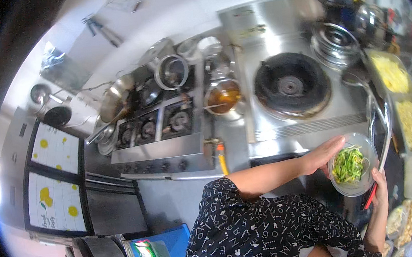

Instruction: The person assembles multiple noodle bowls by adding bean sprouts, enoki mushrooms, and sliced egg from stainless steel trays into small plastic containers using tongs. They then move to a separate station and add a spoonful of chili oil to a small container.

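Note:
A clear round plastic bowl (370,153) is held between my two hands at the right, in front of the steel wok range. Chopped green and pale leafy vegetables (348,165) lie in it. My left hand (321,159) is against the bowl's left side, thumb near the rim and the other fingers partly hidden. On the opposite side, my right hand (379,187) grips the lower right rim. A red handle-like strip (370,197) shows beside the right hand; whether the hand touches it I cannot tell.
A black wok burner (290,86) lies ahead, with ladles (370,104) at its right. Food tubs (411,125) line the right edge. Left of the range stand a pot of brown liquid (224,97) and a gas stove (157,126) with pans. A lemon-patterned cabinet (54,201) is far left.

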Demonstrator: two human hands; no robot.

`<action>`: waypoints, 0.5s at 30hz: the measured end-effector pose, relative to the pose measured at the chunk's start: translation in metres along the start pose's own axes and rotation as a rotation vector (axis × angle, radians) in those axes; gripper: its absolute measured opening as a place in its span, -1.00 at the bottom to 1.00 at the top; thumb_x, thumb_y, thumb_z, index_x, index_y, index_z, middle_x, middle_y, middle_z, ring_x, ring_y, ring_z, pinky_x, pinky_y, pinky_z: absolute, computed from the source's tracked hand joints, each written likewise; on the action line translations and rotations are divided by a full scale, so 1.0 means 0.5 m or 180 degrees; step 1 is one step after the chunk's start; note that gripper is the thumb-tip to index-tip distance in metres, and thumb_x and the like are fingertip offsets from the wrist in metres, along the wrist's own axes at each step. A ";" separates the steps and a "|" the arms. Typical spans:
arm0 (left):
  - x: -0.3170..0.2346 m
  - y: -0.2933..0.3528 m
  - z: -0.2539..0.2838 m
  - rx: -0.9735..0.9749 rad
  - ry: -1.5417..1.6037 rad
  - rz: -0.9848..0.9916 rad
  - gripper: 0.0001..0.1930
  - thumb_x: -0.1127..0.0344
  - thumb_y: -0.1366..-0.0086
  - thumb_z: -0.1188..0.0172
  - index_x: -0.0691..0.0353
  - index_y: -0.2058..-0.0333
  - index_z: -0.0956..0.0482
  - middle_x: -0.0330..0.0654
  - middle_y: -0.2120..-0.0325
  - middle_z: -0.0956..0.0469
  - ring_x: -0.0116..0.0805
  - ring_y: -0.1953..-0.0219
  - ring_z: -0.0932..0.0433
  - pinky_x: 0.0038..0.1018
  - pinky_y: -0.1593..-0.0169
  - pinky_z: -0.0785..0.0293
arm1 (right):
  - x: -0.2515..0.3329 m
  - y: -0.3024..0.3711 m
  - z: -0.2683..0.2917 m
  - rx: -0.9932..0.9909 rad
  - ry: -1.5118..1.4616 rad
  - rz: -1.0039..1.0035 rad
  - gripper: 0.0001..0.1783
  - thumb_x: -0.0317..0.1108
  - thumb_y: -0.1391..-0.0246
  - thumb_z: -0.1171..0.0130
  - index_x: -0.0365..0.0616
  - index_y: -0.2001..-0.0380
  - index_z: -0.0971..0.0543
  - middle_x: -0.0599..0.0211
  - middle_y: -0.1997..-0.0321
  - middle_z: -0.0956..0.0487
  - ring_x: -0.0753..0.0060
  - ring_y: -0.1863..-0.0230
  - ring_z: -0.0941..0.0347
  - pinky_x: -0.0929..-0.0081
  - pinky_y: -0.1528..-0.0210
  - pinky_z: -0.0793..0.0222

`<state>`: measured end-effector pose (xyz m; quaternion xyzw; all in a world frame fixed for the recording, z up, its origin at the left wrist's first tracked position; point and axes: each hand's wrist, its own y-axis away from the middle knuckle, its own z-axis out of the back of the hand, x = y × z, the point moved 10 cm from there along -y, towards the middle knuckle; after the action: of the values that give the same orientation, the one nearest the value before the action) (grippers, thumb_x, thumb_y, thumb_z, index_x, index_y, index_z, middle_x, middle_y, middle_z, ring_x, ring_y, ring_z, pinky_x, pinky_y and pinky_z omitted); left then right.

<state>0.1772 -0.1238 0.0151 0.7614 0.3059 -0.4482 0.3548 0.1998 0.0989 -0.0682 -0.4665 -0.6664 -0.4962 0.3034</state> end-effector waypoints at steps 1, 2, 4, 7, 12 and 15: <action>-0.052 0.036 0.064 -0.0223 -0.0498 -0.0133 -0.29 -0.14 -0.42 0.07 0.15 -0.36 -0.01 -0.07 -0.25 -0.22 -0.19 -0.22 -0.32 -0.28 -0.02 -0.54 | -0.011 -0.018 -0.085 0.0317 -0.0113 0.0061 -0.22 -0.14 -0.07 -0.24 -0.27 -0.28 -0.24 0.15 -0.20 -0.41 0.23 -0.22 -0.32 0.27 -0.27 -0.22; -0.114 0.085 0.121 -0.0421 -0.0948 -0.0331 -0.23 -0.13 -0.41 0.03 0.21 -0.37 0.05 -0.02 -0.25 -0.21 -0.15 -0.20 -0.34 -0.28 -0.03 -0.53 | -0.018 -0.020 -0.142 0.0382 -0.0246 0.0020 -0.25 -0.14 -0.07 -0.23 -0.27 -0.26 -0.27 0.15 -0.18 -0.43 0.23 -0.21 -0.34 0.26 -0.26 -0.24; -0.333 0.242 0.205 -0.1539 -0.2981 -0.1950 -0.09 0.05 -0.28 -0.19 0.30 -0.39 0.16 0.20 -0.31 -0.03 0.05 -0.35 -0.08 -0.19 -0.37 -0.04 | -0.038 -0.001 -0.256 0.0589 -0.0441 0.0010 -0.33 -0.12 -0.08 -0.22 -0.24 -0.19 -0.34 0.16 -0.13 -0.47 0.23 -0.17 -0.38 0.24 -0.21 -0.31; -0.595 0.487 0.269 -0.3421 -0.4605 -0.3021 -0.10 0.25 -0.15 -0.26 0.41 -0.35 0.06 0.20 -0.34 0.01 0.11 -0.41 0.08 -0.15 -0.42 0.16 | -0.068 0.026 -0.383 0.0706 -0.0823 -0.0203 -0.53 -0.11 -0.08 -0.22 -0.16 0.03 -0.49 0.21 0.05 -0.57 0.26 0.01 -0.52 0.22 -0.06 -0.47; -0.960 1.003 0.220 -0.5282 -0.5755 -0.5179 -0.14 0.30 -0.14 -0.22 0.31 -0.35 0.03 0.16 -0.36 0.09 0.13 -0.42 0.14 -0.06 -0.42 0.19 | -0.097 0.025 -0.582 0.1203 -0.1023 -0.0386 -0.52 -0.08 -0.07 -0.22 -0.16 0.04 -0.49 0.22 0.07 -0.57 0.25 0.06 -0.54 0.23 0.03 -0.51; -1.104 1.249 0.186 -0.6578 -0.5414 -0.5678 -0.11 0.34 -0.09 -0.19 0.20 -0.37 0.05 0.37 -0.32 0.21 0.30 -0.39 0.18 0.04 -0.38 0.13 | -0.099 -0.006 -0.633 0.1363 -0.1035 -0.0396 -0.51 -0.06 -0.06 -0.22 -0.16 0.05 -0.49 0.23 0.07 -0.57 0.25 0.09 -0.55 0.23 0.09 -0.54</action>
<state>0.3966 -0.6317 0.6457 0.6626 -0.5108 0.3858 -0.3888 0.1973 -0.2162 -0.0100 -0.4234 -0.8235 -0.2803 0.2530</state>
